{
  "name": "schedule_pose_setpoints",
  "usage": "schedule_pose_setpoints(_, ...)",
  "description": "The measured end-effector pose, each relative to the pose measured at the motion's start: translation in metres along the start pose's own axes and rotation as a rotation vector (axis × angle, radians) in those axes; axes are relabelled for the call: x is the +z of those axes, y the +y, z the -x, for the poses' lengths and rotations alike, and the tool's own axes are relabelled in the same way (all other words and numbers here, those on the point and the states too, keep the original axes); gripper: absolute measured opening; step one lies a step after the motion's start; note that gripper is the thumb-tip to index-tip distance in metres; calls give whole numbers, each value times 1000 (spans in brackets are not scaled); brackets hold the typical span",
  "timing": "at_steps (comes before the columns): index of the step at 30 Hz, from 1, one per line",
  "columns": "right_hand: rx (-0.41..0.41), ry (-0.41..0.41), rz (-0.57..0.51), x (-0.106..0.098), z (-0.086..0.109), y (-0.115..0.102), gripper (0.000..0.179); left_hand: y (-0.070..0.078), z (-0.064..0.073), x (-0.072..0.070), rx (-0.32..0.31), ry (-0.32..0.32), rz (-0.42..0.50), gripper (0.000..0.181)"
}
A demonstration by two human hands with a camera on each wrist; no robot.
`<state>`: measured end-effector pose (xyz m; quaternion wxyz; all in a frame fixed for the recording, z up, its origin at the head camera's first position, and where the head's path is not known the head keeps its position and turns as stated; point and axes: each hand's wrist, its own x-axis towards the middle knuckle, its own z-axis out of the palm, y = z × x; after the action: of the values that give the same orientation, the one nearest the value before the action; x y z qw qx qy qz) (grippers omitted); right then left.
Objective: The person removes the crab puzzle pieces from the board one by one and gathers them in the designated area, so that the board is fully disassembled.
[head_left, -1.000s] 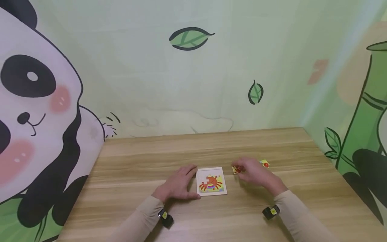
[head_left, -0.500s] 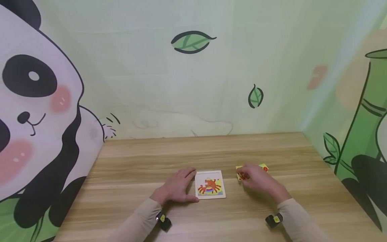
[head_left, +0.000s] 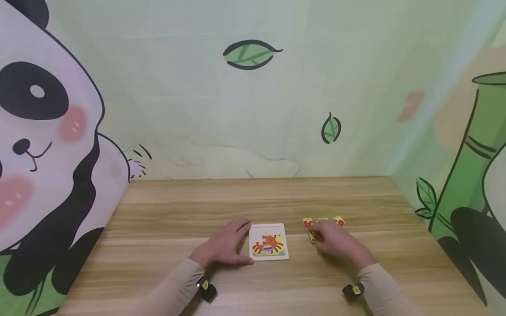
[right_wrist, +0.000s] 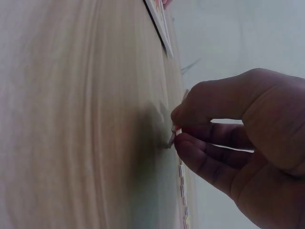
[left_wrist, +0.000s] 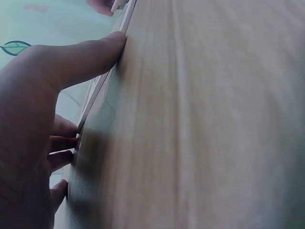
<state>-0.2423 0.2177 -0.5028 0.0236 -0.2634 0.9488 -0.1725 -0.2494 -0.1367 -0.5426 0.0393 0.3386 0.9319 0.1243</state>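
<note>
A small white-framed jigsaw board (head_left: 256,231) lies flat on the table, with a red crab picture over its lower and right parts. My left hand (head_left: 223,245) rests at its left side, the thumb touching near the lower corner and the forefinger near the upper one. To the right of the board, my right hand (head_left: 336,240) pinches a jigsaw piece (right_wrist: 172,137) between thumb and fingertips, tilted just off or against the tabletop; I cannot tell which. Other yellow and red pieces (head_left: 338,220) lie beyond that hand, partly hidden by it.
The wooden table (head_left: 178,197) ends at a pale green backdrop (head_left: 189,109) with painted leaves and a panda. Edges of several flat pieces (right_wrist: 183,191) show below the fingers in the right wrist view. Each wrist wears a small black camera (head_left: 207,289).
My right hand has shifted slightly toward me, uncovering more of the pieces behind it, and a held piece now shows below its fingers. The left hand stays at the board. The head view drifts slightly.
</note>
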Motion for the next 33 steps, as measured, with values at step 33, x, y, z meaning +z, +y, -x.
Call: schedule_pose_setpoints(33, -35, -43, 54, 1, -5, -4, 15, 1, 2, -3, 0, -25, -28, 108)
